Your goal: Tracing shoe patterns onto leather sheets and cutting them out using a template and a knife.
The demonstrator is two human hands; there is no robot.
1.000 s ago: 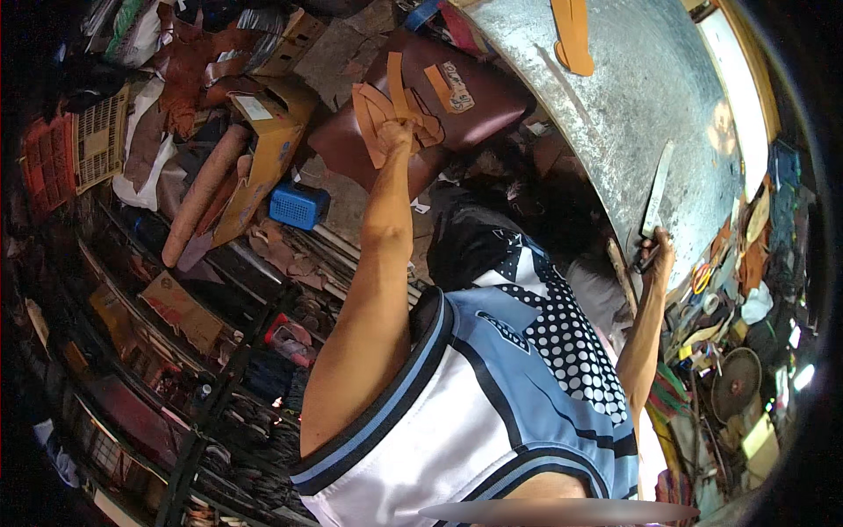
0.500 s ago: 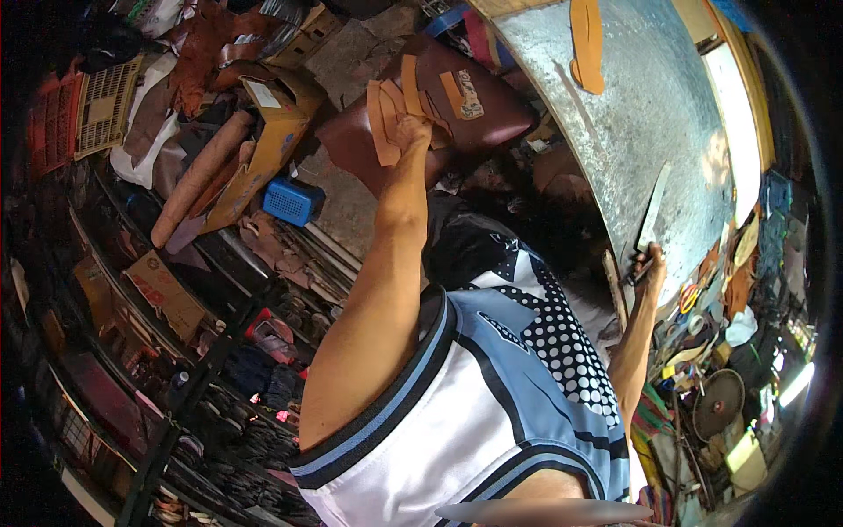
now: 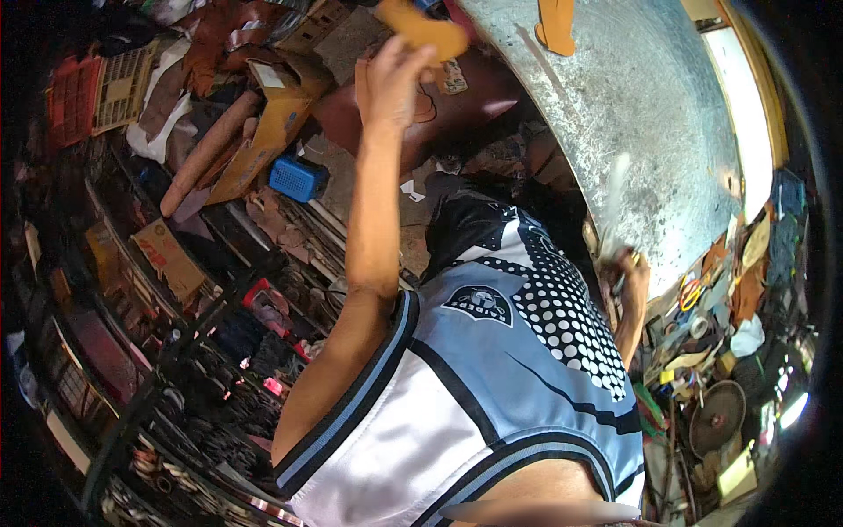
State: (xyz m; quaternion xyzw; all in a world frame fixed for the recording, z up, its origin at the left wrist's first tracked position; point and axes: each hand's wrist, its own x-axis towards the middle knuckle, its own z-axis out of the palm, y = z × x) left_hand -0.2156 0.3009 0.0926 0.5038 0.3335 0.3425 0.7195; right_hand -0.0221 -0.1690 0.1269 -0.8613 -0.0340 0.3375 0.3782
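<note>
Pinches tan piece (image 3: pixel 428 32) ahead of half-curled left hand (image 3: pixel 392 83), slanted lengthwise toward table (image 3: pixel 650 114), gripping blurred knife (image 3: pixel 618 180) in right hand (image 3: pixel 634 274).

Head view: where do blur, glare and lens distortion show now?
In the head view, the tan leather piece in the left hand is smeared, as is the knife blade at the right hand; the white strip beside the grey worktop is blown out; the worktop's left edge bows.
</note>
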